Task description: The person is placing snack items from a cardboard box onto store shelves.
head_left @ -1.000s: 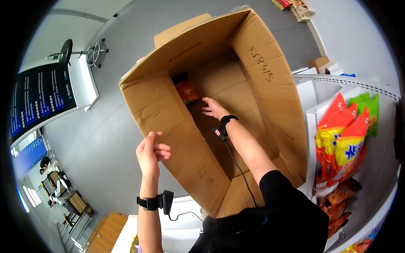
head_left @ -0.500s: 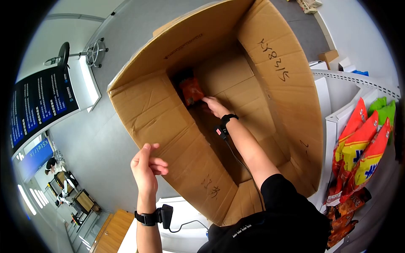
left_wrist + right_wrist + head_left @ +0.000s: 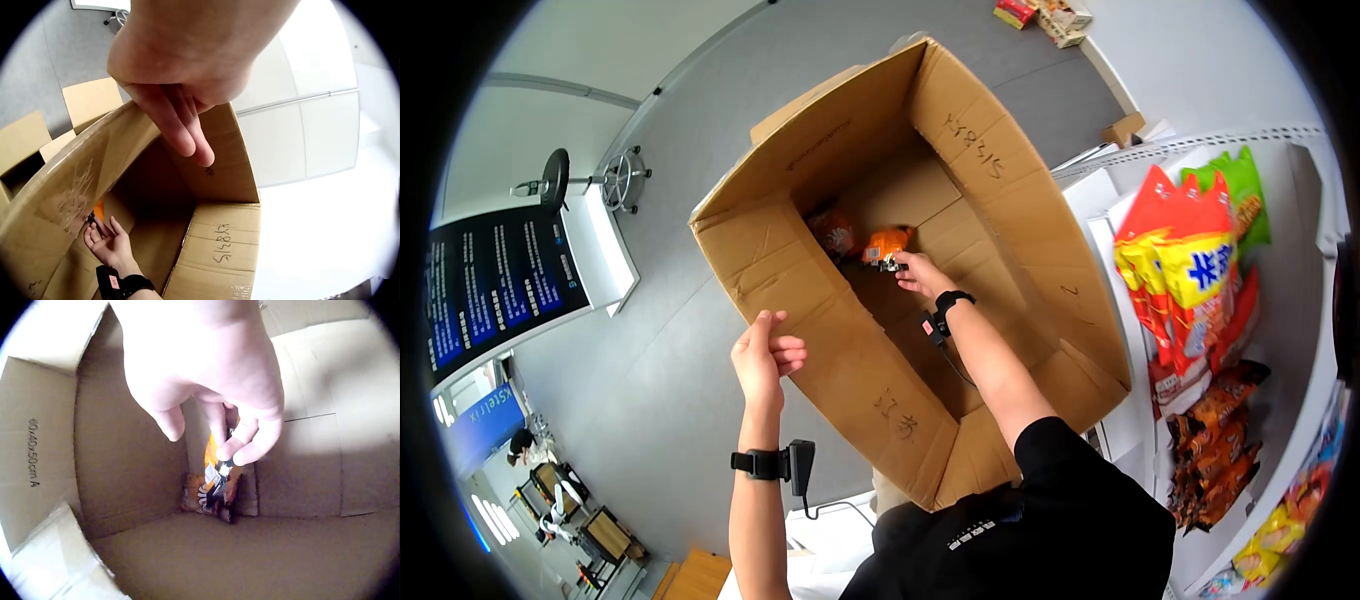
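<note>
Inside the deep cardboard box (image 3: 1000,150), my right hand (image 3: 922,275) pinches the edge of an orange packet (image 3: 887,243). In the right wrist view, the fingertips of the right hand (image 3: 209,381) grip the dark end of the orange packet (image 3: 211,453). Another orange-red packet (image 3: 834,232) lies beside it in the box's far left corner, partly in shadow. My left hand (image 3: 762,358) hangs empty over the box's left flap, fingers loosely bent; the left wrist view shows this hand (image 3: 181,81) above the box's edge.
To the right, a white shelf (image 3: 1135,400) holds red-and-yellow bags (image 3: 1200,270), a green bag (image 3: 1245,190) and several dark orange packets (image 3: 1220,440). Small boxes (image 3: 1055,18) lie on the floor at the top. A wheeled stool (image 3: 622,180) stands at the upper left.
My right hand has taken hold of an orange packet, which now shows brightly above the box bottom. The left hand has barely moved. The head view has shifted, with the box appearing smaller than half a second ago.
</note>
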Action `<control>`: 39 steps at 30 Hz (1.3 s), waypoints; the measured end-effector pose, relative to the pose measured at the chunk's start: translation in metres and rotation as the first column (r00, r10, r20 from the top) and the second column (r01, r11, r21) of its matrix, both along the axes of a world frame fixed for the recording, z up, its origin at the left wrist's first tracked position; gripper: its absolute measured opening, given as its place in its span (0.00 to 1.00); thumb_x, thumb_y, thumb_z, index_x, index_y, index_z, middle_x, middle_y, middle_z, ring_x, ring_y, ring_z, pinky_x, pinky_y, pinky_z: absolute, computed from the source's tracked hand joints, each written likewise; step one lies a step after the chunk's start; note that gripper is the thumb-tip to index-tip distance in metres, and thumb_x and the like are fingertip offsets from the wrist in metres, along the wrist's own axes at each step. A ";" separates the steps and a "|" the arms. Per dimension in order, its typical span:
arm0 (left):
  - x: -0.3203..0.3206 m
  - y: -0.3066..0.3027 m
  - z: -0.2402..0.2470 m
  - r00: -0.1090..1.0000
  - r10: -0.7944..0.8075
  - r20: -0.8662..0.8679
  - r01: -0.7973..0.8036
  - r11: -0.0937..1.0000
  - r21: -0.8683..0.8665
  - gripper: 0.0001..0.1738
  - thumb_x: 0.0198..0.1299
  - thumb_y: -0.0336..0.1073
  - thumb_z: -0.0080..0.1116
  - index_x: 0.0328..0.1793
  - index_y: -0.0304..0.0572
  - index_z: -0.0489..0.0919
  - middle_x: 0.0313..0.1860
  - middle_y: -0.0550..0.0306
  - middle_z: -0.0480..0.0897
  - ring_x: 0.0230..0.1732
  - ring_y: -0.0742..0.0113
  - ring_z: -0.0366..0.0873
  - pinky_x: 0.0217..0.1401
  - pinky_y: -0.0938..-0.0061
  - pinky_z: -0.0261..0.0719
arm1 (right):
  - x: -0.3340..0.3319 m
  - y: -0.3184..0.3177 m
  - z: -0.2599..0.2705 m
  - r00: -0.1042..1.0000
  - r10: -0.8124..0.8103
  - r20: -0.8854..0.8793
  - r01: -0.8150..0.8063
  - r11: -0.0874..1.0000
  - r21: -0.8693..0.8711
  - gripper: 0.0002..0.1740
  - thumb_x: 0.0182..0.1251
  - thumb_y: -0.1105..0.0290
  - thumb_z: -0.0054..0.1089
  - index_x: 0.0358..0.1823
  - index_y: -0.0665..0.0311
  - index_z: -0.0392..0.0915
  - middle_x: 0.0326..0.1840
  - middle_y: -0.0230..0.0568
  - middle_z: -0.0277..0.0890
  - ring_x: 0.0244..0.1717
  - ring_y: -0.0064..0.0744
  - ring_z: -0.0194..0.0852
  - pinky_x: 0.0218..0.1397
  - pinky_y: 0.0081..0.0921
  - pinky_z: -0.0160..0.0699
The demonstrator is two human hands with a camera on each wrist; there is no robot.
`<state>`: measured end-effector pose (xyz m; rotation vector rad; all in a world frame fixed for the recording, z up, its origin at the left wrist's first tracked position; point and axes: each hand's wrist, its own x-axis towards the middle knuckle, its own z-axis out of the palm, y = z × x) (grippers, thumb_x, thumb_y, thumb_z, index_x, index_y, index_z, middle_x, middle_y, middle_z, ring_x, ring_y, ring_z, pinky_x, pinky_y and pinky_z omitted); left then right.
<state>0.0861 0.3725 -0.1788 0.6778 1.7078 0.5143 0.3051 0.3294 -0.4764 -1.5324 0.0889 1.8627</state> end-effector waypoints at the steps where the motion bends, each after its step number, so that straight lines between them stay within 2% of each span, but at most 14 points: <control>1: 0.001 -0.001 0.002 1.000 0.003 0.007 -0.003 1.000 0.004 0.18 0.64 0.46 0.48 0.43 0.38 0.78 0.18 0.58 0.78 0.15 0.75 0.74 0.17 0.83 0.73 | 0.003 -0.008 0.010 1.000 -0.027 0.003 0.027 1.000 0.003 0.17 0.64 0.59 0.54 0.51 0.58 0.72 0.45 0.28 0.70 0.36 0.24 0.68 0.40 0.27 0.76; 6: -0.005 -0.005 0.006 0.994 -0.036 0.105 0.032 0.999 0.043 0.18 0.64 0.46 0.48 0.44 0.38 0.78 0.21 0.57 0.79 0.18 0.75 0.76 0.20 0.83 0.74 | 0.029 -0.048 0.069 0.992 -0.125 -0.035 0.126 0.992 0.024 0.19 0.65 0.56 0.53 0.53 0.57 0.70 0.53 0.32 0.68 0.35 0.22 0.67 0.40 0.26 0.76; 12: -0.015 -0.007 0.002 0.976 -0.092 0.195 0.076 0.993 0.091 0.18 0.64 0.45 0.47 0.44 0.35 0.77 0.27 0.52 0.81 0.23 0.70 0.80 0.24 0.81 0.78 | 0.052 -0.099 0.165 0.968 -0.236 -0.088 0.245 0.964 0.104 0.24 0.65 0.56 0.53 0.56 0.63 0.65 0.56 0.37 0.66 0.37 0.26 0.68 0.42 0.27 0.77; 16: -0.016 -0.009 -0.009 0.961 -0.098 0.259 0.066 0.990 0.127 0.19 0.64 0.43 0.47 0.46 0.30 0.74 0.31 0.46 0.82 0.27 0.64 0.82 0.26 0.77 0.80 | 0.054 -0.131 0.233 0.951 -0.308 -0.021 0.304 0.921 0.245 0.22 0.66 0.56 0.54 0.51 0.68 0.70 0.45 0.36 0.71 0.36 0.24 0.69 0.43 0.26 0.75; 20: -0.015 -0.014 -0.032 0.939 -0.144 0.311 0.089 0.979 0.183 0.20 0.63 0.42 0.48 0.48 0.28 0.71 0.33 0.44 0.82 0.27 0.60 0.82 0.27 0.76 0.81 | 0.049 -0.161 0.290 0.939 -0.343 -0.029 0.328 0.866 0.376 0.19 0.67 0.58 0.54 0.48 0.69 0.73 0.42 0.36 0.73 0.36 0.24 0.70 0.43 0.26 0.75; 24: -0.006 -0.034 -0.027 0.904 -0.280 0.322 0.248 0.959 0.137 0.24 0.62 0.46 0.52 0.53 0.29 0.69 0.42 0.47 0.79 0.33 0.59 0.81 0.35 0.68 0.82 | 0.036 -0.190 0.337 0.929 -0.365 -0.061 0.347 0.805 0.481 0.18 0.68 0.59 0.53 0.47 0.68 0.74 0.43 0.37 0.75 0.37 0.25 0.71 0.44 0.27 0.76; 25: -0.005 -0.037 -0.032 0.858 -0.335 0.390 0.318 0.942 0.110 0.28 0.60 0.50 0.55 0.56 0.32 0.68 0.48 0.47 0.77 0.38 0.56 0.81 0.40 0.62 0.81 | 0.034 -0.197 0.349 0.933 -0.351 -0.075 0.339 0.793 0.506 0.18 0.68 0.59 0.53 0.47 0.68 0.74 0.43 0.38 0.75 0.37 0.25 0.71 0.44 0.28 0.76; 27: 0.004 -0.051 -0.031 0.796 -0.388 0.465 0.416 0.908 0.047 0.33 0.59 0.56 0.54 0.58 0.34 0.68 0.49 0.47 0.77 0.40 0.55 0.80 0.43 0.61 0.80 | 0.023 -0.205 0.373 0.921 -0.385 -0.060 0.351 0.754 0.555 0.18 0.68 0.59 0.53 0.47 0.68 0.74 0.43 0.38 0.75 0.37 0.25 0.71 0.45 0.27 0.76; 29: 0.014 -0.073 -0.008 0.724 -0.421 0.546 0.518 0.855 -0.028 0.39 0.58 0.63 0.51 0.61 0.35 0.67 0.51 0.47 0.77 0.43 0.56 0.79 0.46 0.61 0.79 | 0.009 -0.212 0.394 0.919 -0.389 -0.060 0.345 0.724 0.597 0.19 0.68 0.59 0.52 0.47 0.70 0.76 0.44 0.38 0.77 0.36 0.24 0.72 0.45 0.26 0.76; 31: 0.021 -0.091 0.034 0.640 -0.432 0.635 0.626 0.773 -0.105 0.45 0.56 0.71 0.46 0.63 0.36 0.67 0.53 0.48 0.77 0.47 0.57 0.78 0.49 0.61 0.77 | 0.003 -0.216 0.409 0.956 -0.291 -0.050 0.256 0.732 0.632 0.19 0.69 0.60 0.51 0.47 0.71 0.76 0.44 0.38 0.77 0.35 0.23 0.72 0.45 0.26 0.75; 34: 0.032 -0.107 0.069 0.455 -0.455 0.765 0.710 0.704 -0.003 0.46 0.54 0.76 0.40 0.59 0.41 0.72 0.49 0.54 0.80 0.48 0.64 0.78 0.50 0.65 0.79 | -0.006 -0.224 0.432 0.977 -0.212 0.002 0.153 0.714 0.683 0.18 0.70 0.61 0.50 0.43 0.70 0.79 0.40 0.37 0.78 0.34 0.21 0.73 0.45 0.23 0.75; 36: 0.041 -0.116 0.084 0.271 -0.459 0.846 0.734 0.667 0.127 0.36 0.62 0.68 0.39 0.60 0.47 0.72 0.53 0.59 0.79 0.50 0.69 0.78 0.53 0.67 0.77 | -0.010 -0.231 0.438 0.985 -0.153 0.084 0.050 0.710 0.702 0.18 0.69 0.61 0.50 0.41 0.70 0.80 0.38 0.36 0.79 0.33 0.21 0.72 0.44 0.22 0.74; 37: 0.045 -0.120 0.087 0.283 -0.469 0.837 0.690 0.706 0.162 0.34 0.63 0.65 0.40 0.61 0.47 0.71 0.53 0.61 0.79 0.51 0.68 0.77 0.54 0.68 0.75 | -0.012 -0.235 0.445 0.978 -0.143 0.154 -0.001 0.730 0.684 0.18 0.68 0.60 0.52 0.38 0.69 0.80 0.35 0.35 0.79 0.33 0.21 0.72 0.44 0.20 0.74; 39: 0.052 -0.124 0.090 0.309 -0.467 0.829 0.639 0.747 0.183 0.29 0.64 0.59 0.43 0.61 0.47 0.71 0.54 0.62 0.79 0.52 0.68 0.77 0.57 0.69 0.73 | -0.014 -0.243 0.450 0.956 -0.219 0.196 0.025 0.725 0.689 0.17 0.67 0.58 0.54 0.33 0.66 0.81 0.31 0.33 0.77 0.29 0.19 0.71 0.39 0.19 0.72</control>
